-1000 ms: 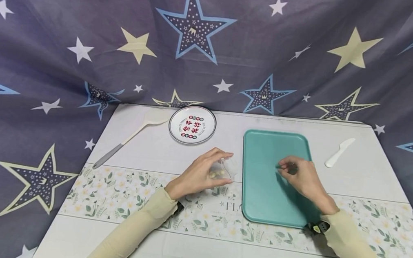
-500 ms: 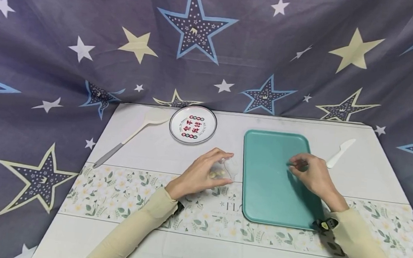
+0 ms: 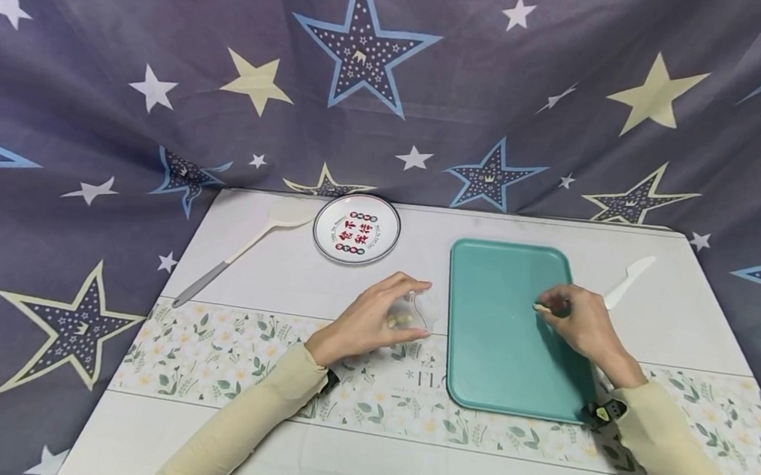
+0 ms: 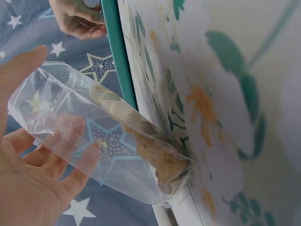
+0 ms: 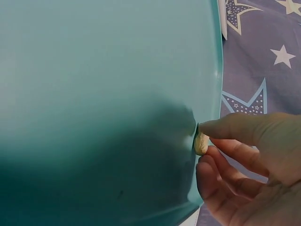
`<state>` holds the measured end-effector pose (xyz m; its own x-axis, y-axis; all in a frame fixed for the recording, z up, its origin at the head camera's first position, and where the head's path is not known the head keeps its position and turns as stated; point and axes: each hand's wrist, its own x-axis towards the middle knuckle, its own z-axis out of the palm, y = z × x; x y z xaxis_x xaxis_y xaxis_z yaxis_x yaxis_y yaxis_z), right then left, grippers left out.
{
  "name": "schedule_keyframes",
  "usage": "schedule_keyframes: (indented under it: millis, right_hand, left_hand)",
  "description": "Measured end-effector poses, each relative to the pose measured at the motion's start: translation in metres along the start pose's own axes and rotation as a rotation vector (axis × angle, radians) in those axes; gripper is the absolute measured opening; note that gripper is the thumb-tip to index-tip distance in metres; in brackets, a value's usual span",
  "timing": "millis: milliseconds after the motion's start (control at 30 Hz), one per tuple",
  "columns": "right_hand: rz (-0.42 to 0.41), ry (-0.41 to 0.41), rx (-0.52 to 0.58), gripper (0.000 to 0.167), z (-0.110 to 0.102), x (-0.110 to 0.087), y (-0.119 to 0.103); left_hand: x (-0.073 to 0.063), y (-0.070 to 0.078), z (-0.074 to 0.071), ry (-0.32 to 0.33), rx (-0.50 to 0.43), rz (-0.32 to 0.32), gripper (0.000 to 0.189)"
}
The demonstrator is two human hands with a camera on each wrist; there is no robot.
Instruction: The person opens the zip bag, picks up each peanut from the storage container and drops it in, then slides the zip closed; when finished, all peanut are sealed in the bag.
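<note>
My left hand [image 3: 373,320] holds a clear plastic bag [image 3: 418,312] upright on the table, left of the teal tray [image 3: 479,352]. In the left wrist view the thumb and fingers curve around the bag [image 4: 61,94], and tan, lumpy peanuts [image 4: 155,150] lie in its lower part. Over the right part of the tray, my right hand [image 3: 583,323] pinches a small pale peanut [image 5: 201,143] between thumb and fingertips, close above the tray surface. Its other fingers are loosely bent.
A white plate with red lettering [image 3: 355,249] stands at the back, beside a cream spatula with a grey handle [image 3: 243,252]. A white plastic knife [image 3: 629,280] lies right of the tray, partly behind the right hand. A star-patterned curtain [image 3: 394,80] hangs behind the table.
My right hand has moved right across the tray, and the pale peanut now shows between its fingertips. The left hand and bag have stayed in place.
</note>
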<state>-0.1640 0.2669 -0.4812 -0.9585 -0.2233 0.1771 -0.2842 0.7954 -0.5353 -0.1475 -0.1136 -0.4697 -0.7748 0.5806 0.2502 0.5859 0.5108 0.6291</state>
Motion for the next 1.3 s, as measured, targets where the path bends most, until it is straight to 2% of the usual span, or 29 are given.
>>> schedule_keyframes:
  millis: [467,733,933,1300]
  right_hand:
    - [0.034,-0.073,0.019,0.015,0.001,-0.003,0.003]
    - [0.035,-0.064,0.016,0.014,0.001,-0.003,0.000]
    - [0.026,-0.045,0.022,0.015,0.002,-0.004,-0.011]
    - [-0.073,-0.001,0.074,0.014,0.006,-0.002,-0.042]
  left_hand:
    - [0.000,-0.001,0.002,0.001,0.008,-0.006,0.075]
    - [-0.002,-0.002,0.002,-0.001,0.009,-0.009,0.075]
    - [-0.003,0.000,0.002,-0.003,0.009,-0.014,0.075]
    - [0.000,0.001,0.002,-0.001,0.005,-0.013,0.075]
